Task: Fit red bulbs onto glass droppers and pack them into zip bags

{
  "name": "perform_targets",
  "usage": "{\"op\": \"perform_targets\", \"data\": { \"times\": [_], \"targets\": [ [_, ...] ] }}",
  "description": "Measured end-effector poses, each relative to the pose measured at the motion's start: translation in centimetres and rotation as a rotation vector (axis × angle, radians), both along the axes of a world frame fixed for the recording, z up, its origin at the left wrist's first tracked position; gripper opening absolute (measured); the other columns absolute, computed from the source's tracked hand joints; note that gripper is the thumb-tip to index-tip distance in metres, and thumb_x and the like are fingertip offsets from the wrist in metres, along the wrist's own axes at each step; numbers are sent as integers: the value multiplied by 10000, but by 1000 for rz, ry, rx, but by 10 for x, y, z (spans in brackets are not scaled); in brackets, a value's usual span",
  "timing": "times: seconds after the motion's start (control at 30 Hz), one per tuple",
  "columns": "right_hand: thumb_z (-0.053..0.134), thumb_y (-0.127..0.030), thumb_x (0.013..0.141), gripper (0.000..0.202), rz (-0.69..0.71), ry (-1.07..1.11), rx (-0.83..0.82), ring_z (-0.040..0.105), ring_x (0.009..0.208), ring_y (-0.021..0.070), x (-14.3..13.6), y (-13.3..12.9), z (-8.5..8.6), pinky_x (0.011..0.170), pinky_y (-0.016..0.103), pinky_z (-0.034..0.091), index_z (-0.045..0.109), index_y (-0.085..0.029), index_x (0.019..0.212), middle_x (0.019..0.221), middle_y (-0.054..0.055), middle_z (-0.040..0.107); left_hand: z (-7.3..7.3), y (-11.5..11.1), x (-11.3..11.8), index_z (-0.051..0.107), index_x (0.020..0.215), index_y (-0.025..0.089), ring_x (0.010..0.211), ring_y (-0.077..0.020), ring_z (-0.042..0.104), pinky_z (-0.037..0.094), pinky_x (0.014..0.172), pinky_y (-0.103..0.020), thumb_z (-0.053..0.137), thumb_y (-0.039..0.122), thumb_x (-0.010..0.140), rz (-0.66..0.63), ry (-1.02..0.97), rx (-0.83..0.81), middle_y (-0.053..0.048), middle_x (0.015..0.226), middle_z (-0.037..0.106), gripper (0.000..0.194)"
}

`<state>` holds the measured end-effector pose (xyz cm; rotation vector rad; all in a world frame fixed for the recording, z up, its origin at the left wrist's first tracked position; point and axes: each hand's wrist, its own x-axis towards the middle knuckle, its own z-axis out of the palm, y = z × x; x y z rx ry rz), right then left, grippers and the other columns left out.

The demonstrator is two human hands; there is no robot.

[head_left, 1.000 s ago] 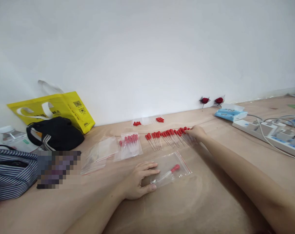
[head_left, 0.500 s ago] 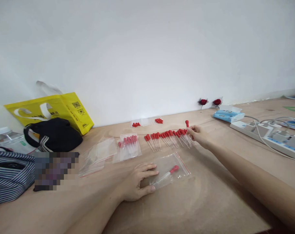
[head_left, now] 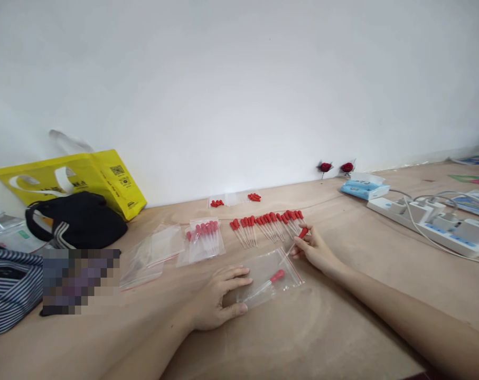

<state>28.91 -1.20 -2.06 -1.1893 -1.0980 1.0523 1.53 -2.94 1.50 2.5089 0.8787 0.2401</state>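
Note:
Between the fingers of my right hand [head_left: 312, 249] is a glass dropper [head_left: 303, 232], gripped near its red rubber bulb, its thin tube pointing left over the mouth of a clear zip bag [head_left: 259, 263]. That bag lies flat on the table with another red-bulbed dropper [head_left: 278, 276] inside. My left hand [head_left: 223, 296] rests with fingers spread on the bag's closed end. Just beyond, several loose droppers [head_left: 271, 218] lie in a row of small groups, bulbs away from me. Left of them, a filled bag [head_left: 205, 240] holds several droppers.
Empty zip bags [head_left: 156, 250] lie to the left. Bags with small red pieces [head_left: 254, 197] sit by the wall. A yellow bag [head_left: 116, 182] and black cloth item [head_left: 81, 219] stand far left. At right are a tissue pack [head_left: 364, 187] and a power strip [head_left: 425, 227] with cables.
My right hand has come from the dropper row towards me, bringing one dropper to the bag's mouth and tilting it. My left hand stays on the bag. The view has shifted slightly.

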Motion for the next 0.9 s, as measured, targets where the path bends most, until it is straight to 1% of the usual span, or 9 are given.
{"op": "perform_targets", "data": {
  "times": [0.13, 0.23, 0.3, 0.43, 0.6, 0.67, 0.77, 0.83, 0.9],
  "targets": [
    [557, -561, 660, 509, 106, 139, 10, 558, 550, 121, -9, -6, -6, 540, 284, 470, 279, -246, 947, 673, -40, 523, 0, -1, 0, 463, 1211, 275, 1221, -250, 348, 276, 1006, -444, 527, 419, 780, 7, -11, -9, -41, 1322, 414, 458],
    [500, -596, 700, 477, 203, 69, -3, 439, 371, 89, -13, -11, -10, 392, 230, 365, 296, -244, 950, 513, -90, 446, -1, -1, 0, 428, 1237, 278, 1223, -246, 344, 266, 1013, -440, 532, 421, 776, 20, -20, -5, -33, 1317, 421, 494],
    [498, -599, 705, 472, 267, 44, -20, 382, 334, 76, -15, -12, -12, 363, 214, 314, 308, -242, 950, 490, -97, 431, -2, -1, -1, 411, 1249, 276, 1222, -243, 344, 265, 1014, -435, 534, 424, 775, 19, -24, 4, -32, 1317, 422, 511],
    [580, -576, 655, 467, 352, 104, -9, 502, 508, 96, -15, -11, -14, 491, 228, 391, 350, -238, 881, 640, -45, 535, -1, -1, -1, 411, 1249, 274, 1223, -241, 344, 273, 1013, -426, 530, 428, 776, 10, -28, 11, -31, 1325, 411, 511],
    [641, -543, 602, 416, 397, -141, -78, 463, 489, 80, -12, -10, -8, 487, 216, 342, 497, -163, 690, 574, -28, 539, -1, -1, 0, 420, 1240, 277, 1223, -238, 346, 276, 1011, -424, 524, 433, 781, 13, -23, 5, -28, 1321, 418, 496],
    [591, -560, 645, 421, 495, -189, -79, 486, 528, 92, -12, -12, -3, 521, 226, 356, 558, -140, 663, 598, -5, 566, -1, 0, 0, 424, 1238, 272, 1221, -238, 349, 274, 1012, -424, 529, 427, 779, 11, -27, 9, -31, 1315, 425, 495],
    [532, -557, 699, 426, 643, -183, -67, 505, 564, 100, -12, -16, 3, 546, 228, 365, 609, -138, 702, 632, 2, 586, -2, 1, 0, 424, 1237, 264, 1222, -237, 347, 272, 1014, -425, 535, 419, 777, 9, -22, 8, -33, 1311, 431, 497],
    [562, -516, 694, 384, 654, -213, -60, 465, 507, 76, -12, -17, 4, 501, 207, 338, 616, -137, 718, 587, -13, 561, -2, 1, 0, 427, 1234, 257, 1223, -235, 345, 275, 1014, -423, 535, 416, 778, 2, -18, 9, -35, 1310, 431, 495],
    [604, -464, 673, 329, 606, -257, -81, 385, 430, 49, -10, -15, 2, 438, 188, 285, 601, -137, 704, 516, -39, 508, -2, 2, 0, 435, 1229, 245, 1223, -232, 344, 279, 1014, -418, 533, 415, 779, -7, -12, 11, -43, 1312, 427, 491]
  ]
}}
